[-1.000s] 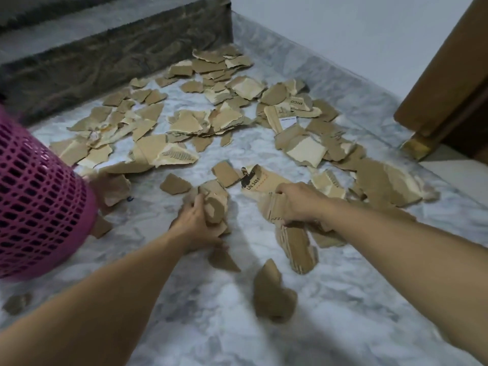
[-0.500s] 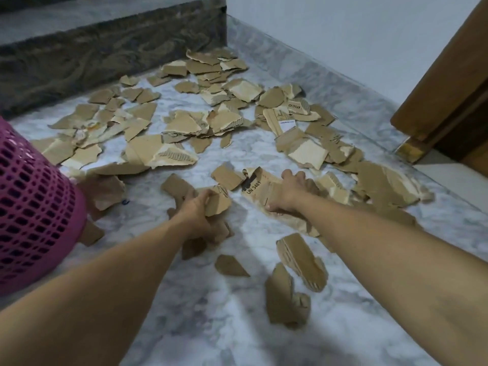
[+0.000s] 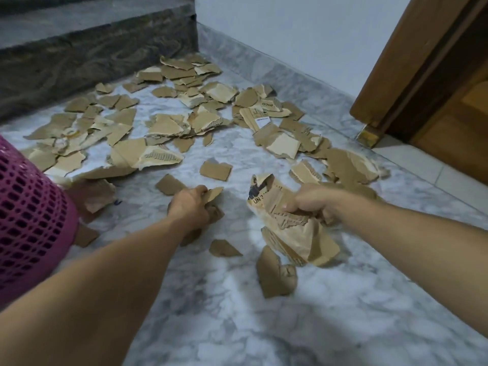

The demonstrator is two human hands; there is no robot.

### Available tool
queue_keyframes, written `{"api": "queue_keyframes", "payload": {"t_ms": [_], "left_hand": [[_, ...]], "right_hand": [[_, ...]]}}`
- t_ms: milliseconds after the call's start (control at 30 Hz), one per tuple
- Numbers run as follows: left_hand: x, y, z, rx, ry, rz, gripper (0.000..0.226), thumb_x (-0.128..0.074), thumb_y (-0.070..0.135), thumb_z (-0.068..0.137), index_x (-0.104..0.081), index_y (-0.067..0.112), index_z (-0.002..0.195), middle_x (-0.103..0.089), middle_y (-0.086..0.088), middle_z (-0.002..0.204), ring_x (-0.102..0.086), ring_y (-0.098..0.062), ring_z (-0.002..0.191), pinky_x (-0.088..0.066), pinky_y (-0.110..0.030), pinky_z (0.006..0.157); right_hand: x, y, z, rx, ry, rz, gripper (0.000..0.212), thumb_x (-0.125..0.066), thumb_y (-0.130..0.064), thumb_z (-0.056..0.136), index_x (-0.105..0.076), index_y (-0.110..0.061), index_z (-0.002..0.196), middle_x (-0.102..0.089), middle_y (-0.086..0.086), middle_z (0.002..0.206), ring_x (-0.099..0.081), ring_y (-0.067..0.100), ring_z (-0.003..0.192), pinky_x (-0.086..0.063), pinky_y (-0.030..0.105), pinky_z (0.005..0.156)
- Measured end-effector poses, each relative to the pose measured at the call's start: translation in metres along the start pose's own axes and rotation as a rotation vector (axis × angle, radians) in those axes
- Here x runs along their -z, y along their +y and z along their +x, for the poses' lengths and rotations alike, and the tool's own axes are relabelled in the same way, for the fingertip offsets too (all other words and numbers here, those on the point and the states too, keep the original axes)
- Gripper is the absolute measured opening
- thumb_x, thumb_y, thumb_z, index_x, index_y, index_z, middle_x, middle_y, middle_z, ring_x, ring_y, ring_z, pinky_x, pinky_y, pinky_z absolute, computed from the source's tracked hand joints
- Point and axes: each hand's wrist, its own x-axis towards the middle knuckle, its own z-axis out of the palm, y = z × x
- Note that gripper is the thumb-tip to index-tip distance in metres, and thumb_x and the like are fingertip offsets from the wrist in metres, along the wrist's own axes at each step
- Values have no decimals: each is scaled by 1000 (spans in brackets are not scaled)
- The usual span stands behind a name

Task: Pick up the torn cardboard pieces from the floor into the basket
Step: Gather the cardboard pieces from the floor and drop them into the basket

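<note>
Torn brown cardboard pieces (image 3: 169,128) lie scattered over the marble floor (image 3: 237,326). My left hand (image 3: 188,204) grips a small bunch of cardboard scraps (image 3: 212,207) just above the floor. My right hand (image 3: 309,203) grips a larger bundle of torn cardboard (image 3: 290,233) with black print at its top, and the bundle hangs down toward the floor. The pink mesh basket (image 3: 29,220) stands at the left edge, only partly in view. Loose pieces lie near my hands: one (image 3: 223,248) between my arms and a bigger one (image 3: 274,276) under the bundle.
A dark stone step (image 3: 87,56) runs along the far left. A white wall with a marble skirting (image 3: 303,83) borders the far right. A wooden door and frame (image 3: 427,75) stand at the upper right. Bare marble lies in front of me.
Both hands have gathered and raised their cardboard. The right hand's bundle is now lifted and hangs down, and the left hand has shifted slightly left with its scraps.
</note>
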Motion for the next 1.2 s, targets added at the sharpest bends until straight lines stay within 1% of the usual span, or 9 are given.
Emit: {"api": "queue_keyframes", "payload": {"t_ms": [100, 233, 400, 567, 667, 867, 967, 1100, 1200], "left_hand": [[-3, 17, -11, -51, 18, 22, 21, -56, 29, 89, -57, 19, 107, -66, -13, 103, -61, -31, 96, -48, -33, 69], [-12, 34, -20, -101, 22, 6, 17, -59, 33, 87, -57, 19, 96, -65, -11, 96, -62, -31, 91, -48, -33, 69], [-8, 37, -13, -67, 17, -135, 19, -57, 30, 80, -55, 15, 91, -63, -11, 89, -60, -30, 81, -52, -35, 66], [11, 64, -3, -80, 15, -396, 13, -65, 11, 79, -53, 12, 84, -58, -5, 78, -55, -23, 71, -44, -26, 62], [20, 95, 8, -102, -48, -450, 19, -69, 12, 79, -52, 14, 69, -56, -9, 81, -52, -25, 75, -41, -30, 66], [20, 153, 26, -48, -338, -898, 31, -81, 14, 74, -66, 1, 97, -66, -12, 90, -63, -20, 72, -54, -28, 61], [6, 183, 36, -62, -397, -889, 33, -83, 9, 70, -68, -1, 97, -67, -12, 92, -64, -20, 72, -55, -28, 61], [-24, 217, 52, -33, -453, -819, 43, -89, 18, 58, -67, 7, 94, -66, -12, 107, -64, -24, 88, -56, -34, 76], [-40, 234, 64, 23, -386, -561, 75, -88, 39, 51, -58, 16, 115, -48, -10, 124, -51, -29, 110, -51, -36, 91]], "right_hand": [[-48, 24, -18, 37, 70, -169, 35, -72, -35, 82, -59, -7, 99, -62, 9, 95, -62, 24, 80, -44, 27, 60], [-80, 27, -33, 104, 221, -280, 56, -75, -32, 76, -50, -9, 120, -55, 11, 116, -59, 32, 109, -44, 29, 72], [-69, 11, -36, 97, 126, -261, 59, -82, -22, 71, -43, -10, 115, -54, 8, 99, -54, 23, 86, -36, 24, 50], [-15, 27, -12, 65, 177, -15, 65, -82, -22, 75, -44, -6, 126, -58, 13, 120, -60, 27, 103, -56, 42, 88], [29, 52, -1, -17, 253, 153, 56, -80, -15, 79, -49, -4, 124, -59, 13, 116, -62, 28, 106, -57, 38, 87], [109, 116, 18, -149, 364, 330, 46, -76, -12, 83, -56, -4, 123, -63, 10, 116, -64, 27, 103, -54, 33, 80], [128, 140, 31, -180, 363, 434, 36, -72, -6, 86, -60, -1, 120, -66, 12, 110, -66, 29, 98, -55, 35, 73], [146, 147, 59, -125, 389, 430, 29, -76, -12, 81, -68, -6, 109, -70, 9, 106, -69, 25, 96, -56, 40, 90], [155, 139, 83, -67, 365, 360, 32, -78, -20, 79, -69, -11, 108, -70, 5, 106, -66, 20, 97, -53, 36, 95]]}}
